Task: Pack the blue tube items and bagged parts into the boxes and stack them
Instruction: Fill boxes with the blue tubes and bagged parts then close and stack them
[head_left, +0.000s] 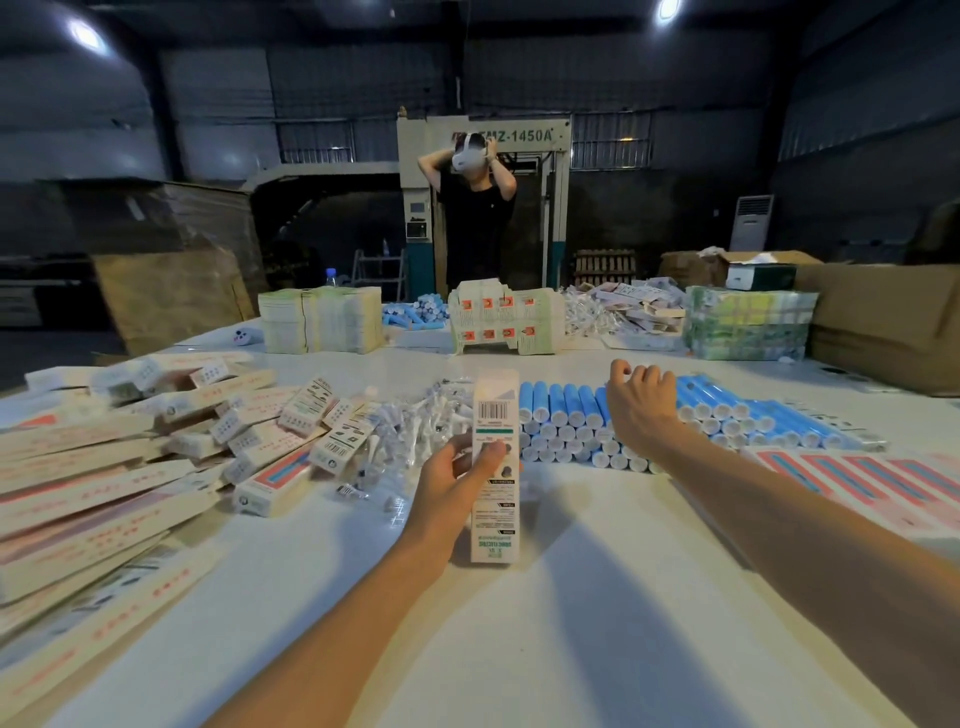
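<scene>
The tall white printed cardboard box (496, 467) stands upright on its end near the middle of the white table (571, 649). The left hand (457, 480) grips it about mid-height, thumb on the printed face and the other fingers (460, 448) round its left edge. Just to its right lies the stacked row of blue plastic tubes with white caps (566, 426), ends facing the person. The right hand (644, 415) reaches over that stack with its fingers (641, 375) curled down onto the top row; whether they have closed on a tube cannot be told. Behind the box sits the heap of clear bagged white parts (415, 421), and further left a loose pile of long white and pink cartons (156, 467).

This looks like the filling step: one box held ready and a tube being fetched. The next move calls for lifting a single tube clear without disturbing its neighbours, then lining it up with the box's open end.
</scene>
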